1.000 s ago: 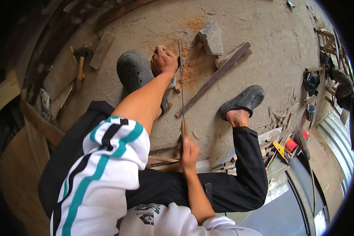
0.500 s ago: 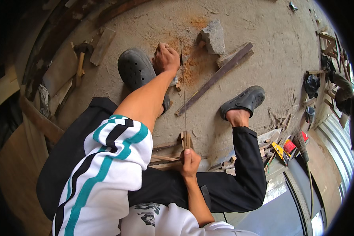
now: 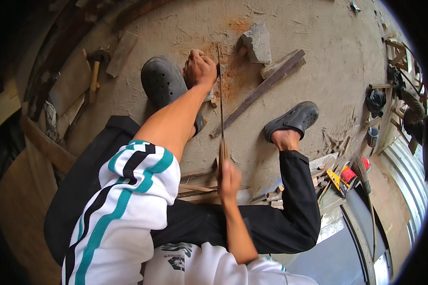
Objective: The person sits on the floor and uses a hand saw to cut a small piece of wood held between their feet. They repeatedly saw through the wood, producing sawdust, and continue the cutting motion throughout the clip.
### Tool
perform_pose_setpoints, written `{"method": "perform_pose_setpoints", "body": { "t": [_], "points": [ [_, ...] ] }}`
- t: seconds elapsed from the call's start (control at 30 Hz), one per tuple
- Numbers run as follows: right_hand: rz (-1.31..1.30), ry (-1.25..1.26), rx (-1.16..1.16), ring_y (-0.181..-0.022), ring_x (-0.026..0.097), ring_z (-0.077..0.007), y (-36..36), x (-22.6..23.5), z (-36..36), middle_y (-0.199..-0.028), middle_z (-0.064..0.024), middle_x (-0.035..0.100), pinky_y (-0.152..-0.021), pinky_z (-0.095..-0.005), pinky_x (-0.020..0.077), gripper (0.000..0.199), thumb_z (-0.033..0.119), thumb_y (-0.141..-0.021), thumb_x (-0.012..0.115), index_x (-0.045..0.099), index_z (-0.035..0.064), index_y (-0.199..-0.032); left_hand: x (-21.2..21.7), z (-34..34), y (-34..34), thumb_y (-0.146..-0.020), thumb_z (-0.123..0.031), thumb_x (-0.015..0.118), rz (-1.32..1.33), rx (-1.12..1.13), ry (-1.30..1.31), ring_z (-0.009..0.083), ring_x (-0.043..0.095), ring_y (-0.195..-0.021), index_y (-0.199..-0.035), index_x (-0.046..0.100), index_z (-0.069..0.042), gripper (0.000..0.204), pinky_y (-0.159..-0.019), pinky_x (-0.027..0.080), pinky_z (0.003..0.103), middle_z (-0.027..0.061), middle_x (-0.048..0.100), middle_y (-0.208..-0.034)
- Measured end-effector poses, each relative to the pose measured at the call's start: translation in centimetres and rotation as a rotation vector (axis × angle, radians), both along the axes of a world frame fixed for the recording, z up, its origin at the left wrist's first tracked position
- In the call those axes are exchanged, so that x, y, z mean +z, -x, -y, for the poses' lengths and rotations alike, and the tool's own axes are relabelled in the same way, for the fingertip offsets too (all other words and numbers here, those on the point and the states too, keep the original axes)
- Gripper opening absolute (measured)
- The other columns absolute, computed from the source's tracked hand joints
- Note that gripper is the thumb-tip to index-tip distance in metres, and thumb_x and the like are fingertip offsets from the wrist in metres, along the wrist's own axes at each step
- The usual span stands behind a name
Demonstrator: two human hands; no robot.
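My right hand (image 3: pixel 229 180) is closed round the wooden handle of a handsaw (image 3: pixel 221 107), slightly blurred. The thin blade is seen nearly edge-on and runs away from me, passing just right of my left hand (image 3: pixel 199 70). That hand is a fist pressed down close to the ground, beside my left clog (image 3: pixel 161 80). A dark-edged piece of wood (image 3: pixel 218 71) shows at its knuckles, mostly hidden by the hand. Orange sawdust (image 3: pixel 230 83) lies on the ground to the right of the blade.
A grey stone block (image 3: pixel 257 42) and crossed wood strips (image 3: pixel 266 90) lie beyond the blade. My right clog (image 3: pixel 292 122) is at the right. A hammer (image 3: pixel 95 76) lies among boards at the left. Wood scraps, a yellow handsaw (image 3: pixel 336 182) and a broom (image 3: pixel 364 183) are at the lower right.
My right hand has moved away from me, carrying the saw handle closer to my left hand. The left hand stays in place, with only a slight shift of the whole view.
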State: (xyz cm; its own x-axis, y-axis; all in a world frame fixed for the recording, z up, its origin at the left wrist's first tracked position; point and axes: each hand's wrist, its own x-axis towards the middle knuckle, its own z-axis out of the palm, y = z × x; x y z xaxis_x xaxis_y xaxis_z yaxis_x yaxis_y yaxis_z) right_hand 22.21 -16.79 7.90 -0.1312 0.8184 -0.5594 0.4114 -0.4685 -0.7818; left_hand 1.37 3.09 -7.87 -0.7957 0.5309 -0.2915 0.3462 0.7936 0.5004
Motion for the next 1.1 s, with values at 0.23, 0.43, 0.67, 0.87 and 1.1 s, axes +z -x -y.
{"method": "perform_pose_setpoints", "body": {
  "t": [0.23,0.43,0.67,0.87,1.1],
  "points": [
    [-0.025,-0.017,-0.034,-0.051,0.038,-0.0104,1.2,-2.2,-2.8,-0.056,0.0001,0.042,-0.047,-0.0289,0.0310,0.047,0.030,-0.104,0.043,0.045,0.0051,-0.065,-0.5,-0.1,0.2,-0.091,-0.023,0.049,-0.044,-0.028,-0.054,0.0377,0.059,-0.100,-0.102,0.054,-0.010,0.018,-0.091,0.043,0.048,0.0156,0.064,-0.104],
    [-0.013,-0.007,-0.005,-0.052,0.039,-0.0096,0.7,-0.2,-2.5,-0.055,0.0000,0.043,-0.047,-0.0293,0.0294,0.049,0.031,-0.104,0.041,0.046,0.0049,-0.063,-0.6,-0.4,0.2,-0.090,-0.021,0.049,-0.028,-0.007,-0.060,0.0356,0.059,-0.100,-0.101,0.055,-0.010,0.017,-0.092,0.042,0.049,0.0149,0.063,-0.104],
    [0.038,-0.087,-0.002,-0.050,0.040,-0.0104,0.8,-1.7,-1.5,-0.055,0.0003,0.046,-0.047,-0.0302,0.0293,0.050,0.032,-0.104,0.043,0.051,0.0038,-0.064,-0.5,-0.5,-0.1,-0.089,-0.021,0.049,0.008,0.016,-0.042,0.0351,0.058,-0.101,-0.100,0.055,-0.010,0.016,-0.092,0.041,0.049,0.0148,0.063,-0.104],
    [0.019,-0.063,0.012,-0.050,0.040,-0.0113,1.1,-1.1,-2.7,-0.054,-0.0010,0.044,-0.047,-0.0309,0.0291,0.048,0.031,-0.105,0.041,0.050,0.0030,-0.067,-0.2,-1.0,-0.1,-0.091,-0.023,0.048,0.037,0.008,-0.034,0.0340,0.055,-0.107,-0.103,0.055,-0.011,0.018,-0.096,0.040,0.049,0.0139,0.061,-0.109],
    [0.033,-0.038,0.018,-0.050,0.040,-0.0108,-0.7,-0.5,-0.4,-0.054,-0.0019,0.045,-0.047,-0.0300,0.0299,0.051,0.033,-0.104,0.044,0.048,0.0038,-0.063,-0.4,-0.8,-0.1,-0.091,-0.025,0.045,-0.031,0.004,-0.006,0.0342,0.059,-0.108,-0.106,0.058,-0.011,0.024,-0.090,0.046,0.047,0.0128,0.065,-0.112]
  ]
}}
